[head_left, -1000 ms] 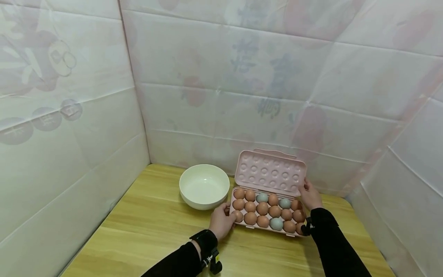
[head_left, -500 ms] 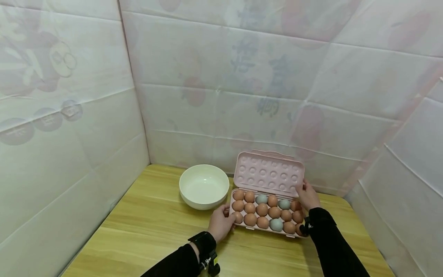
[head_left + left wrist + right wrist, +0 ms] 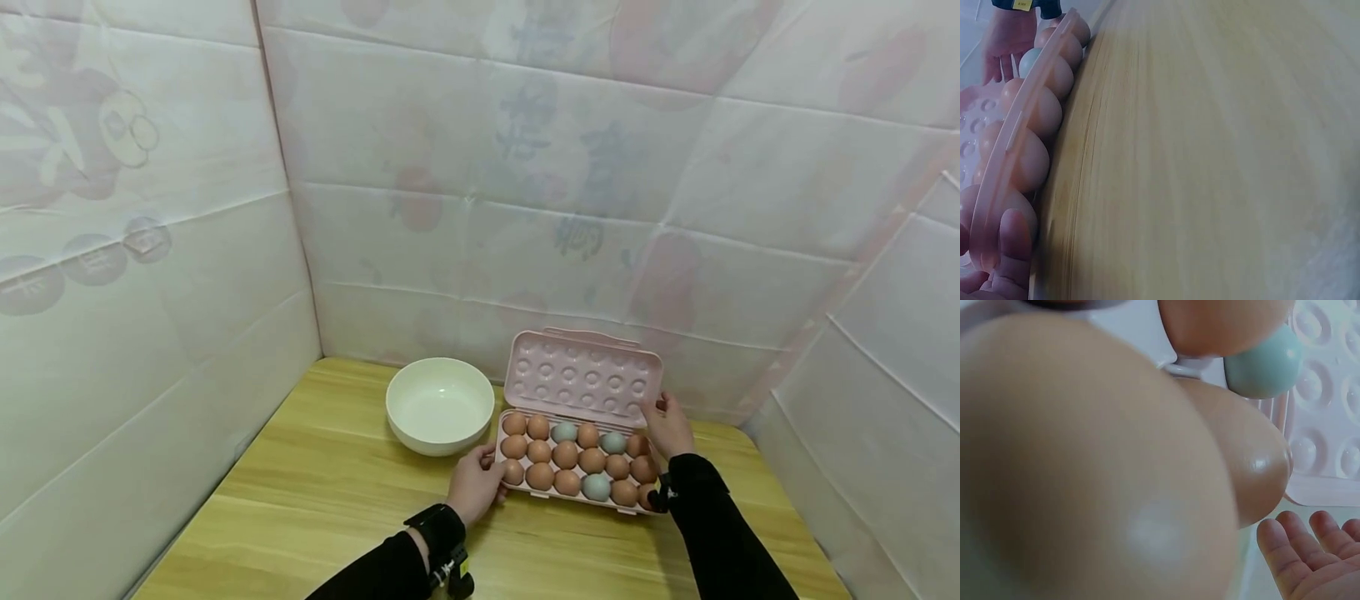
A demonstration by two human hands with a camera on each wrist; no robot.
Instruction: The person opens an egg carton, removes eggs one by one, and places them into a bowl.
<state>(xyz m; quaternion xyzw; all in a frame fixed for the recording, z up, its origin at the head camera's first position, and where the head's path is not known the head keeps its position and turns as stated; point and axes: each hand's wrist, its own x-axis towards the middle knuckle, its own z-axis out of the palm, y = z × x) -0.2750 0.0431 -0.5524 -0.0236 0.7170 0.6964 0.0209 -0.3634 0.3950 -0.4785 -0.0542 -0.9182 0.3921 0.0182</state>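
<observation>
A pink egg carton (image 3: 581,502) lies on the table with its lid (image 3: 585,375) raised at the back. Rows of brown eggs (image 3: 565,455) and a few pale blue-green eggs (image 3: 597,487) fill it. At its front left corner my left hand (image 3: 474,485) grips the rim, the thumb (image 3: 1015,234) on the outer side in the left wrist view. My right hand (image 3: 669,425) is at the lid's lower right edge. In the right wrist view its fingers (image 3: 1297,540) are extended beside the lid's corner; the thumb is out of sight there.
A cream bowl (image 3: 440,406) stands just left of the carton, close to the left hand. The wooden table (image 3: 337,467) is bounded by pale printed sheets (image 3: 465,167) at the back and sides. Its back edge runs close behind the lid.
The carton's back row and lid have shifted very slightly left and toward me. Both hands keep their places at the carton's corner and the lid's edge.
</observation>
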